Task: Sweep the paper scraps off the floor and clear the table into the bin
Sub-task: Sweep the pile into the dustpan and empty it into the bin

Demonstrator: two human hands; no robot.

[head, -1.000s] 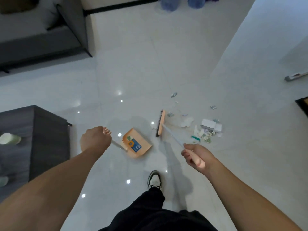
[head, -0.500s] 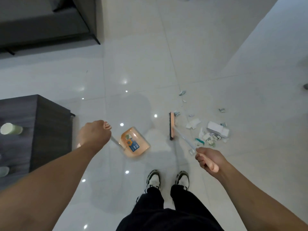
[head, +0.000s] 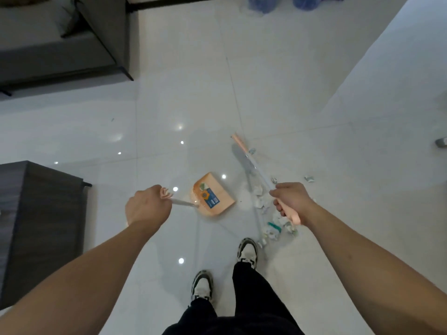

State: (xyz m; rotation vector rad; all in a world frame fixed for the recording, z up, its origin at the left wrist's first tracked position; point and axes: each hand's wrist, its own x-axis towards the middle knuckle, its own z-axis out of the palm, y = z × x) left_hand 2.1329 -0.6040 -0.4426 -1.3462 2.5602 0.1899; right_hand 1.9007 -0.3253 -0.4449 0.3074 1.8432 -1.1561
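My left hand (head: pixel 147 207) grips the long handle of an orange dustpan (head: pixel 212 194), which rests on the white floor with a blue label showing. My right hand (head: pixel 289 201) grips the orange grip of a broom (head: pixel 251 160); its head sits on the floor beyond the dustpan, at the far end of the litter. Paper scraps (head: pixel 271 221) lie in a loose pile under and around my right hand, between the broom head and my right shoe. A few single scraps (head: pixel 309 179) lie further right.
A dark low table (head: pixel 36 213) stands at the left. A grey sofa (head: pixel 60 39) fills the upper left. Blue bags (head: pixel 263 2) sit at the top edge. My two shoes (head: pixel 246 250) stand on the tiles just below the scraps.
The broom head has moved further away, to the far side of the litter. I have stepped closer, so the scraps now lie beside my right foot. The dustpan has stayed in my left hand.
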